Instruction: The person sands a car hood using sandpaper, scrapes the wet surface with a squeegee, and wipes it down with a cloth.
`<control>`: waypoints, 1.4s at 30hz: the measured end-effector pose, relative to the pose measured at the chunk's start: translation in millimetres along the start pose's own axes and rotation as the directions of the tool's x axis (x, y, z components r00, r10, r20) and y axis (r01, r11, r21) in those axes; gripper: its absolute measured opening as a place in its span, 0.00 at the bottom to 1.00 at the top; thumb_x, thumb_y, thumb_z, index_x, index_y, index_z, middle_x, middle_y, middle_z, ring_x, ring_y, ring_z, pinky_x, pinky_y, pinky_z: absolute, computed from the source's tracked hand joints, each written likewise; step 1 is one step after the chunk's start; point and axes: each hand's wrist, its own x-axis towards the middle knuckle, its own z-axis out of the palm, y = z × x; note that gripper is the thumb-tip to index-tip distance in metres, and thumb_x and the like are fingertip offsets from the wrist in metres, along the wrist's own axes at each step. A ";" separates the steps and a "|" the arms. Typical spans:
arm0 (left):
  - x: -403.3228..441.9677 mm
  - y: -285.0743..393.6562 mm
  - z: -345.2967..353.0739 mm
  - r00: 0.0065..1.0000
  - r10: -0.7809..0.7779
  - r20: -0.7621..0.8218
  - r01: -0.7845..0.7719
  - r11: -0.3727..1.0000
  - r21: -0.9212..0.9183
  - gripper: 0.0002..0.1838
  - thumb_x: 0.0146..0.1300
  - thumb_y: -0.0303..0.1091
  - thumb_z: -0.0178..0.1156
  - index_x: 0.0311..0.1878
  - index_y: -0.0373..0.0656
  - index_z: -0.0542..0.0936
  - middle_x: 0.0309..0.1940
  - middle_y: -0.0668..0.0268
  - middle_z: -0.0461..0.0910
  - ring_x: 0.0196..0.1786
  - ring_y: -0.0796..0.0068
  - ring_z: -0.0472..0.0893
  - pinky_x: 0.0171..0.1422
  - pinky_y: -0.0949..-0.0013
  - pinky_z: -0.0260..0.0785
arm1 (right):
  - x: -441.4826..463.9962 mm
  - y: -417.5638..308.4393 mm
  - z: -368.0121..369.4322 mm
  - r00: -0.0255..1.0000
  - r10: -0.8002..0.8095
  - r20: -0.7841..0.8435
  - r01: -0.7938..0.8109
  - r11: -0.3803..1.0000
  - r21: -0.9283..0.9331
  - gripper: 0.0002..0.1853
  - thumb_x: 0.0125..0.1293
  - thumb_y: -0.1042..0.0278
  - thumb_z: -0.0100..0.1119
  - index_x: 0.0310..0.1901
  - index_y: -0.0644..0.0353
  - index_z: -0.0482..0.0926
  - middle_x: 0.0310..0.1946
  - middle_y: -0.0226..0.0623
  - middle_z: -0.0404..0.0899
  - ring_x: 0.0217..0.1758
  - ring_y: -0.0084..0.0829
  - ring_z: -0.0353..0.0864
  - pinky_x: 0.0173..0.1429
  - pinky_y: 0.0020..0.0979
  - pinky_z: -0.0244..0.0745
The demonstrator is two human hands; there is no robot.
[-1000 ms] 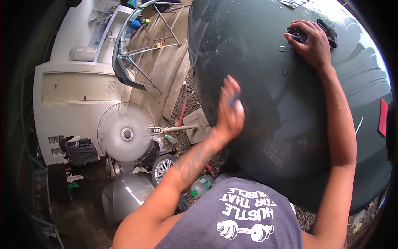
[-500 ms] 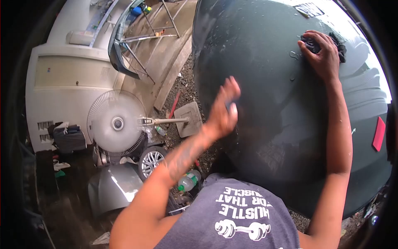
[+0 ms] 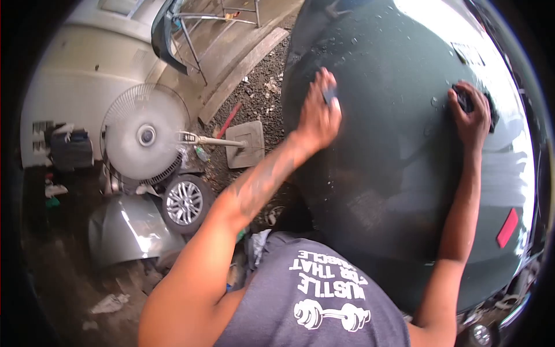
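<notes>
A dark green car hood [image 3: 381, 168] spreads before me, wet with droplets and streaks. On its left side rests my left hand [image 3: 317, 115], closed around a small dark grey flat piece [image 3: 329, 95], perhaps sandpaper; most of it is hidden by the fingers. Farther right, my right hand [image 3: 475, 121] grips a crumpled black cloth [image 3: 465, 99] against the panel. A flat red piece [image 3: 507, 228] lies on the hood nearer to me on the right. Beyond my right hand is a pale rectangular patch [image 3: 468, 54] with dark marks, too unclear to name.
To the left stand a fan [image 3: 145, 134] with its square base [image 3: 245, 144], a wheel [image 3: 186, 202] and a silver body panel [image 3: 133, 228]. A bumper [image 3: 167, 37] hangs on a metal stand [image 3: 191, 49] at the back. Gravel [image 3: 254, 92] borders the hood.
My view has shifted and turned. My left hand, raised and blurred before, now lies on the hood farther forward. My right hand keeps the black cloth pressed on the panel.
</notes>
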 end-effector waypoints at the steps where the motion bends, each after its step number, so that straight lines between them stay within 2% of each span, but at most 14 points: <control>1: -32.2 28.4 -8.7 0.998 0.006 0.063 -0.003 0.999 -0.052 0.35 0.73 0.38 0.40 0.80 0.33 0.56 0.81 0.42 0.54 0.83 0.44 0.54 0.87 0.48 0.46 | -0.5 3.0 2.2 1.000 -0.011 -0.027 0.011 1.000 0.007 0.17 0.64 0.52 0.72 0.48 0.53 0.88 0.53 0.32 0.88 0.58 0.37 0.84 0.67 0.37 0.73; 4: -136.1 73.8 -19.2 0.926 0.155 0.345 -0.113 0.984 -0.138 0.38 0.69 0.39 0.42 0.81 0.35 0.55 0.82 0.47 0.54 0.85 0.52 0.53 0.88 0.52 0.42 | -4.8 2.8 2.2 1.000 0.004 -0.009 -0.004 1.000 0.004 0.17 0.64 0.53 0.73 0.49 0.53 0.88 0.54 0.32 0.88 0.60 0.38 0.83 0.68 0.38 0.72; 10: 18.7 -10.3 9.7 1.000 -0.005 -0.011 0.005 1.000 -0.013 0.31 0.76 0.35 0.39 0.80 0.35 0.58 0.82 0.47 0.54 0.84 0.45 0.54 0.87 0.49 0.43 | -7.7 3.4 1.0 1.000 -0.011 0.004 0.011 1.000 -0.004 0.17 0.65 0.53 0.73 0.50 0.53 0.88 0.54 0.33 0.88 0.61 0.38 0.83 0.69 0.38 0.72; 14: -123.8 80.0 -21.7 0.973 0.038 0.227 0.017 0.971 -0.238 0.34 0.74 0.36 0.41 0.81 0.37 0.57 0.83 0.48 0.51 0.85 0.47 0.51 0.87 0.49 0.41 | -2.1 -3.3 0.4 1.000 0.000 -0.020 0.000 1.000 0.006 0.16 0.64 0.56 0.73 0.49 0.54 0.88 0.53 0.36 0.88 0.59 0.38 0.84 0.68 0.38 0.73; 17: -110.1 65.0 -27.3 0.954 0.117 0.275 -0.052 0.971 -0.231 0.36 0.69 0.32 0.43 0.80 0.33 0.57 0.83 0.45 0.51 0.86 0.50 0.50 0.88 0.50 0.40 | -2.9 -6.8 -2.2 0.999 -0.026 -0.035 0.026 1.000 0.008 0.15 0.64 0.57 0.73 0.47 0.56 0.87 0.52 0.35 0.88 0.59 0.38 0.84 0.68 0.38 0.72; 20: -17.1 8.7 -6.6 0.996 0.027 0.088 -0.015 0.991 -0.132 0.35 0.72 0.33 0.43 0.81 0.33 0.55 0.83 0.45 0.51 0.85 0.50 0.50 0.88 0.49 0.40 | -2.9 -1.6 0.9 0.999 -0.037 -0.031 0.037 0.999 -0.018 0.14 0.64 0.58 0.73 0.46 0.56 0.87 0.53 0.34 0.88 0.58 0.38 0.84 0.68 0.37 0.71; 23: -50.6 42.6 -8.9 0.999 0.005 0.033 -0.001 0.994 -0.109 0.35 0.73 0.34 0.43 0.81 0.33 0.55 0.83 0.46 0.50 0.85 0.50 0.50 0.88 0.49 0.40 | 1.0 -7.9 -3.9 0.998 -0.051 0.038 0.052 0.999 -0.017 0.16 0.59 0.56 0.77 0.40 0.57 0.85 0.51 0.34 0.88 0.58 0.39 0.83 0.67 0.38 0.72; 26: -134.3 73.0 -26.9 0.945 0.128 0.300 -0.099 0.989 -0.111 0.37 0.69 0.34 0.40 0.82 0.35 0.53 0.84 0.50 0.50 0.86 0.51 0.50 0.88 0.51 0.38 | 4.2 -11.1 -1.4 0.990 -0.115 0.083 0.120 0.991 -0.062 0.19 0.53 0.54 0.80 0.35 0.59 0.82 0.47 0.35 0.88 0.56 0.41 0.83 0.64 0.39 0.73; 28: -90.1 49.1 -33.4 0.962 0.056 0.267 -0.026 0.993 -0.118 0.37 0.69 0.35 0.41 0.81 0.35 0.56 0.83 0.47 0.52 0.85 0.49 0.52 0.88 0.49 0.41 | -0.7 -15.8 -6.1 0.982 -0.013 0.188 0.040 0.989 -0.140 0.17 0.54 0.56 0.79 0.33 0.59 0.82 0.44 0.36 0.87 0.54 0.42 0.83 0.62 0.40 0.74; 30: -27.1 -2.7 -12.1 0.996 -0.075 -0.042 0.070 0.991 -0.118 0.32 0.74 0.35 0.42 0.78 0.32 0.58 0.80 0.40 0.53 0.83 0.41 0.53 0.85 0.45 0.47 | -1.4 -10.8 2.2 0.990 -0.055 0.131 0.074 0.986 -0.147 0.15 0.53 0.60 0.77 0.31 0.59 0.81 0.41 0.36 0.86 0.51 0.43 0.82 0.58 0.42 0.74; 31: -14.4 -46.4 18.9 0.986 -0.148 0.072 0.143 0.987 0.074 0.31 0.76 0.35 0.40 0.78 0.32 0.58 0.80 0.38 0.52 0.82 0.38 0.53 0.85 0.42 0.48 | -3.7 -9.2 -0.4 0.987 -0.024 0.158 0.047 0.988 -0.146 0.13 0.53 0.62 0.76 0.31 0.60 0.81 0.39 0.36 0.86 0.49 0.43 0.82 0.57 0.42 0.74; 32: -3.4 -36.3 15.4 0.986 -0.105 -0.126 0.101 0.994 -0.042 0.32 0.76 0.35 0.40 0.80 0.32 0.55 0.81 0.39 0.51 0.82 0.38 0.53 0.85 0.41 0.46 | -6.7 -8.9 -5.3 0.984 0.003 0.180 0.025 0.988 -0.150 0.12 0.53 0.64 0.74 0.30 0.60 0.80 0.37 0.37 0.85 0.48 0.43 0.82 0.55 0.42 0.74; 38: -129.3 71.4 -27.9 0.953 0.126 0.277 -0.073 0.978 -0.196 0.33 0.76 0.35 0.38 0.82 0.35 0.54 0.83 0.46 0.51 0.85 0.48 0.52 0.87 0.49 0.41 | -12.2 -11.5 -6.4 0.993 0.074 0.097 -0.067 0.995 -0.069 0.11 0.52 0.63 0.72 0.29 0.60 0.81 0.32 0.38 0.84 0.43 0.42 0.83 0.52 0.41 0.75; 42: -4.1 1.4 14.2 0.993 -0.030 -0.116 0.032 0.999 0.015 0.31 0.76 0.34 0.40 0.80 0.32 0.56 0.82 0.44 0.53 0.84 0.45 0.53 0.86 0.45 0.45 | -9.8 -16.9 3.4 0.999 0.045 -0.026 -0.048 0.993 -0.106 0.10 0.53 0.63 0.72 0.29 0.58 0.82 0.33 0.36 0.85 0.43 0.42 0.83 0.53 0.40 0.75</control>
